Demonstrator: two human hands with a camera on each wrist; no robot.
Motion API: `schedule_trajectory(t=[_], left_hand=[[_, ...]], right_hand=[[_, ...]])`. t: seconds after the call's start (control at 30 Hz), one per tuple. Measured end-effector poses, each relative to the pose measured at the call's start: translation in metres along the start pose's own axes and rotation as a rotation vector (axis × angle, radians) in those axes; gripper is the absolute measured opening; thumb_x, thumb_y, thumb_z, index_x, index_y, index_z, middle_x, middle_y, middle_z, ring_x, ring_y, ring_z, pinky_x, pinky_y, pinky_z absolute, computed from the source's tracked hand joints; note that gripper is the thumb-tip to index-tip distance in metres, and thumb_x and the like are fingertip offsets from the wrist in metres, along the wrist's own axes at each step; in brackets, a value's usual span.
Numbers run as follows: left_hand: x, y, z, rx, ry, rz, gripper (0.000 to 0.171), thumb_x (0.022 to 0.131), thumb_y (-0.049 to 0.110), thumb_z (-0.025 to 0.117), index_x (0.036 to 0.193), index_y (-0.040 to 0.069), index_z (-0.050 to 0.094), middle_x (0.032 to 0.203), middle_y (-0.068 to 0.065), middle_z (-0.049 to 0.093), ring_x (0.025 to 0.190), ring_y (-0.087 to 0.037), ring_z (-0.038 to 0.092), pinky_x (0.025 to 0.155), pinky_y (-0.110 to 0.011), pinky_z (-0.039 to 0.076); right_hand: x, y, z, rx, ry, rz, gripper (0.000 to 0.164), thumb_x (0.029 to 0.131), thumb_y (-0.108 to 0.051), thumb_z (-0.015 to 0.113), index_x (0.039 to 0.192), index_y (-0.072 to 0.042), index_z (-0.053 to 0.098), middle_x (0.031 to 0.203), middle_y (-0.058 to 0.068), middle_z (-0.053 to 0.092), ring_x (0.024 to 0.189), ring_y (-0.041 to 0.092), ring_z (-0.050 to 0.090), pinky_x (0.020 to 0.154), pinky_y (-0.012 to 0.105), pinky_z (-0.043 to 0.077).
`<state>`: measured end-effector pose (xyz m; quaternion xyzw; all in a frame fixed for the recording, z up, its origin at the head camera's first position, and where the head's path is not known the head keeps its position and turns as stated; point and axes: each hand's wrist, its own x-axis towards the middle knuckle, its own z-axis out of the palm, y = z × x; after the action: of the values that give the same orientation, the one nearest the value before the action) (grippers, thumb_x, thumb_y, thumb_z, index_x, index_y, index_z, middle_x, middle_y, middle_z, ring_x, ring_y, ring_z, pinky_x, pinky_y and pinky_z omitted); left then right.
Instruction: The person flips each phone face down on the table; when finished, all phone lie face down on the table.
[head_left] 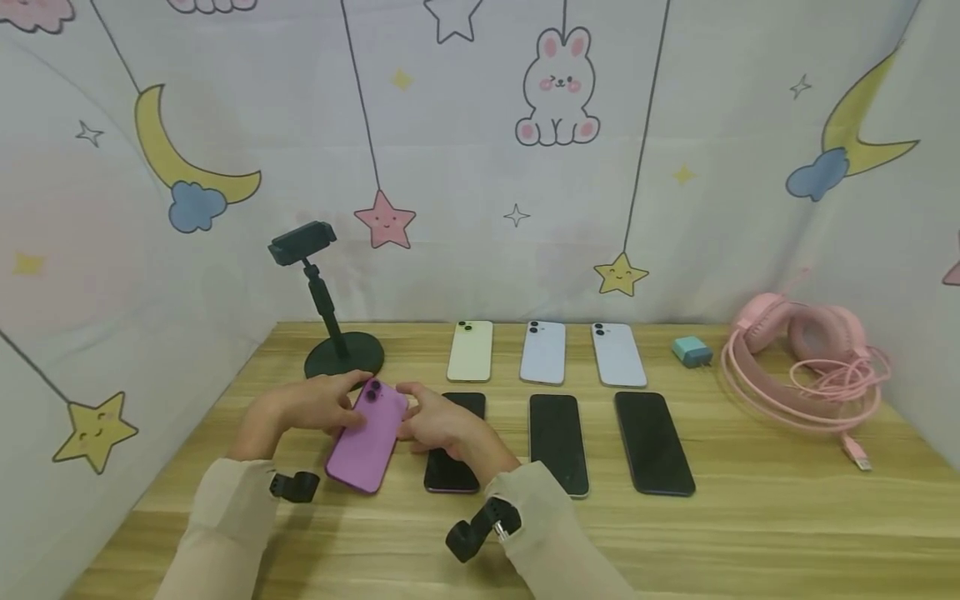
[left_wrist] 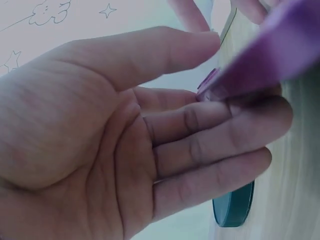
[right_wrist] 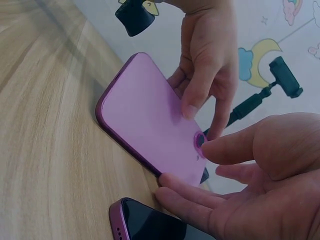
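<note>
A pink-purple smartphone, its back and camera lenses facing up, is tilted above the wood-patterned table at the left. My left hand holds its left edge; in the right wrist view that thumb presses on the phone's back, with other fingers behind the edge. From the opposite side my right hand grips the edge near the camera, thumb by the lenses and fingertips at the side. Partly hidden under my right hand and wrist lies a black-screened phone with a purple frame.
Two more phones lie screen up, a black one and another. Behind them are a pale yellow phone, a lavender phone and a white phone. A black phone stand, blue charger plug and pink headphones stand around.
</note>
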<state>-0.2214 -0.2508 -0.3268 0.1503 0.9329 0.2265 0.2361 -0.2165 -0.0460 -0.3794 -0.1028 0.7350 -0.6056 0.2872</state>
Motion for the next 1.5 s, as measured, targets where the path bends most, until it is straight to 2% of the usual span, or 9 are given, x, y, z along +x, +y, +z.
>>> schedule_trajectory(t=[0.17, 0.27, 0.43, 0.6, 0.9, 1.17, 1.23, 1.4, 1.5], left_hand=[[0.001, -0.003, 0.002, 0.028, 0.000, -0.018, 0.078, 0.093, 0.020, 0.069, 0.152, -0.007, 0.026, 0.109, -0.018, 0.068, 0.084, -0.021, 0.068, 0.087, -0.049, 0.051], [0.003, -0.004, 0.003, 0.045, -0.007, -0.045, 0.079, 0.093, 0.022, 0.070, 0.152, -0.007, 0.027, 0.103, -0.014, 0.067, 0.082, -0.020, 0.066, 0.085, -0.047, 0.051], [0.008, -0.007, 0.006, 0.080, -0.035, -0.105, 0.080, 0.094, 0.026, 0.069, 0.153, -0.005, 0.025, 0.087, -0.008, 0.062, 0.077, -0.020, 0.060, 0.079, -0.042, 0.046], [0.010, -0.008, 0.008, 0.076, -0.061, -0.132, 0.081, 0.095, 0.029, 0.067, 0.154, -0.006, 0.023, 0.076, -0.006, 0.058, 0.071, -0.019, 0.058, 0.078, -0.040, 0.043], [0.011, -0.009, 0.009, 0.064, -0.066, -0.129, 0.077, 0.098, 0.028, 0.064, 0.154, -0.006, 0.024, 0.077, -0.007, 0.061, 0.068, -0.020, 0.061, 0.071, -0.036, 0.045], [0.010, -0.008, 0.008, 0.063, -0.062, -0.126, 0.067, 0.098, 0.028, 0.062, 0.152, -0.002, 0.035, 0.079, -0.007, 0.060, 0.070, -0.020, 0.058, 0.074, -0.038, 0.043], [0.011, -0.008, 0.007, 0.089, -0.059, -0.115, 0.066, 0.098, 0.029, 0.062, 0.151, -0.002, 0.037, 0.082, -0.007, 0.061, 0.072, -0.020, 0.058, 0.075, -0.040, 0.044], [0.012, -0.007, 0.006, 0.139, -0.035, -0.076, 0.066, 0.098, 0.032, 0.062, 0.149, -0.003, 0.038, 0.088, -0.006, 0.062, 0.077, -0.019, 0.058, 0.076, -0.041, 0.045], [0.012, -0.008, 0.006, 0.124, -0.032, -0.083, 0.066, 0.098, 0.032, 0.063, 0.149, -0.003, 0.038, 0.090, -0.006, 0.063, 0.077, -0.019, 0.058, 0.077, -0.040, 0.045]], right_hand=[[0.000, 0.000, -0.001, -0.063, 0.012, -0.023, 0.066, 0.095, 0.004, 0.060, 0.154, -0.012, 0.036, 0.129, 0.018, 0.056, 0.102, 0.020, 0.059, 0.083, 0.034, 0.050], [0.000, 0.000, -0.001, -0.083, 0.014, -0.034, 0.066, 0.094, 0.004, 0.060, 0.154, -0.010, 0.035, 0.127, 0.018, 0.057, 0.099, 0.018, 0.057, 0.079, 0.029, 0.047], [0.000, 0.000, -0.001, -0.086, 0.018, -0.040, 0.066, 0.094, 0.003, 0.061, 0.154, -0.009, 0.035, 0.126, 0.017, 0.057, 0.097, 0.018, 0.056, 0.078, 0.027, 0.046], [0.001, 0.002, -0.001, -0.091, 0.023, -0.040, 0.065, 0.095, 0.002, 0.061, 0.154, -0.010, 0.036, 0.129, 0.019, 0.056, 0.100, 0.019, 0.056, 0.084, 0.031, 0.046], [0.000, 0.000, -0.003, -0.101, 0.017, -0.038, 0.064, 0.096, 0.002, 0.059, 0.154, -0.010, 0.036, 0.131, 0.020, 0.056, 0.105, 0.020, 0.057, 0.089, 0.033, 0.046], [0.000, 0.000, -0.005, -0.130, 0.011, -0.027, 0.062, 0.096, 0.000, 0.059, 0.153, -0.010, 0.037, 0.133, 0.019, 0.057, 0.105, 0.020, 0.059, 0.091, 0.036, 0.047], [0.000, -0.001, -0.005, -0.128, 0.009, -0.026, 0.064, 0.095, 0.001, 0.060, 0.153, -0.010, 0.037, 0.132, 0.019, 0.057, 0.103, 0.020, 0.059, 0.090, 0.035, 0.046], [-0.002, -0.003, -0.006, -0.116, 0.004, -0.029, 0.067, 0.091, 0.002, 0.061, 0.153, -0.009, 0.037, 0.120, 0.016, 0.060, 0.093, 0.019, 0.058, 0.084, 0.033, 0.045], [-0.003, -0.004, -0.006, -0.107, -0.003, -0.030, 0.068, 0.091, 0.003, 0.061, 0.153, -0.008, 0.036, 0.111, 0.012, 0.060, 0.089, 0.018, 0.056, 0.080, 0.032, 0.045]])
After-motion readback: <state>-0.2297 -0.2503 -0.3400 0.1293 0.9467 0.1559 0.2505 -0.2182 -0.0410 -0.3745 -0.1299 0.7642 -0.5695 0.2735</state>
